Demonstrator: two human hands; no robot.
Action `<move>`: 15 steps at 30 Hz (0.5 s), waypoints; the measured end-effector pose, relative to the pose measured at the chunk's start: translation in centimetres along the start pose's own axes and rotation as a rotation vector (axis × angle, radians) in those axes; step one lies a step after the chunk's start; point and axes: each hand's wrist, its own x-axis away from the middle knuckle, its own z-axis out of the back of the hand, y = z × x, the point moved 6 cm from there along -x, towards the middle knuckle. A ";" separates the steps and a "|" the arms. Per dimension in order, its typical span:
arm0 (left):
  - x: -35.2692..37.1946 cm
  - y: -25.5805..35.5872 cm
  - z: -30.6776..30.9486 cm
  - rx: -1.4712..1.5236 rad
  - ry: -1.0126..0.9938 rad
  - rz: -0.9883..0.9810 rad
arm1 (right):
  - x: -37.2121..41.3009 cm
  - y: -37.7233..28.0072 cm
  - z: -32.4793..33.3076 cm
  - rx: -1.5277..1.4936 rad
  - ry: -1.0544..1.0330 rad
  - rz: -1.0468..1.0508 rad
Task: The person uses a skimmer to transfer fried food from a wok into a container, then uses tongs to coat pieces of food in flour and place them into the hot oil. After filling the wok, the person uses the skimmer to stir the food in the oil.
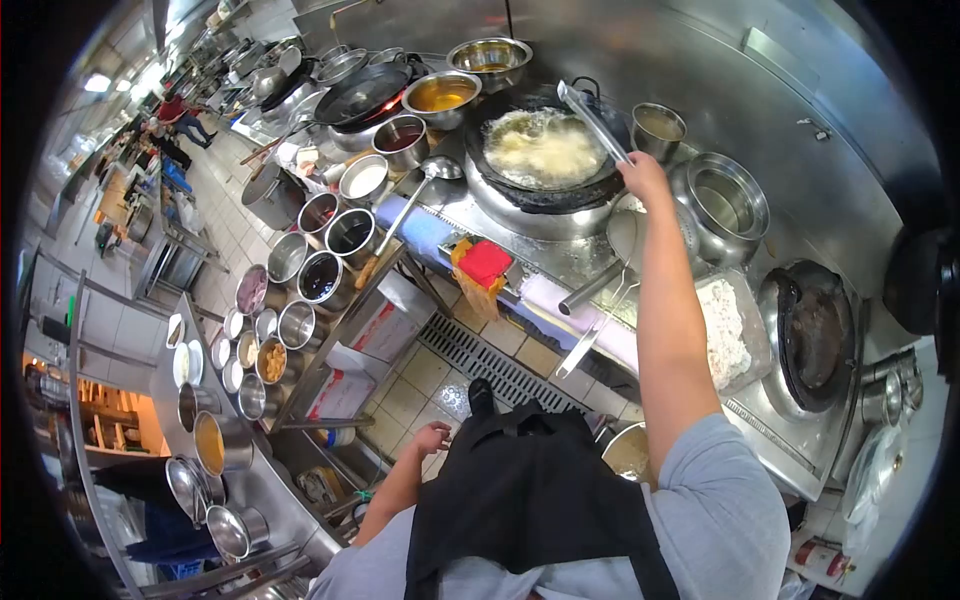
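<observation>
1. A cook's right hand (643,176) grips a pair of metal tongs (600,120) at the stove, the fingers closed around the near end. The tongs slant over the right edge of a black wok (489,178); whether their tips pinch anything cannot be told.
2. Pale, frothing oil (545,148) bubbles inside the wok, which sits on a round steel burner ring (540,222) against the metal wall.
3. The left hand (432,437) hangs low beside a black apron (535,500), its fingers loosely bent and apart, with nothing visible in them.
4. Just right of the wok stand a small steel pot (659,123) and a larger steel pot (722,200) of liquid.
5. A clear tub (757,345) of white, clumped food (722,335) rests beyond the right forearm, beside a second dark wok (815,330).
6. To the left, a steel bowl (441,95) holds amber liquid, and a long-handled ladle (443,168) lies near pots of sauces.
7. A red cloth (485,263) sits at the counter's front edge.
8. In the distant aisle, a person in red (178,108) stands by the worktables.
</observation>
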 end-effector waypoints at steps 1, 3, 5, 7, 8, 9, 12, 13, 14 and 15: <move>-0.2 0.1 -0.2 0.035 -0.013 -0.003 | 1.9 0.8 2.3 -0.097 0.092 0.055; -2.3 -0.7 -0.6 0.030 -0.067 0.000 | 5.7 4.7 5.9 -0.120 0.156 0.031; -5.3 -2.3 -0.5 -0.287 -0.156 -0.453 | 13.5 8.5 10.6 -0.197 0.216 -0.057; -10.3 -6.7 -1.2 -0.489 -0.368 -0.544 | 21.9 12.3 15.3 -0.097 0.289 -0.206; -9.3 -5.8 -0.6 -0.469 -0.365 -0.553 | 25.8 13.3 17.4 -0.098 0.327 -0.269; -9.1 -5.0 0.1 -0.475 -0.377 -0.547 | 29.0 14.8 18.8 -0.031 0.353 -0.361; -9.1 -3.0 1.6 -0.502 -0.385 -0.509 | 34.6 21.0 19.8 0.060 0.448 -0.370; -9.2 -2.1 2.1 -0.503 -0.379 -0.499 | 36.2 22.0 19.6 0.125 0.364 -0.471; -9.5 -0.9 2.2 -0.495 -0.373 -0.488 | 37.2 22.6 19.7 0.191 0.277 -0.567; -9.8 0.2 2.3 -0.478 -0.366 -0.468 | 37.9 23.0 20.5 0.181 0.284 -0.578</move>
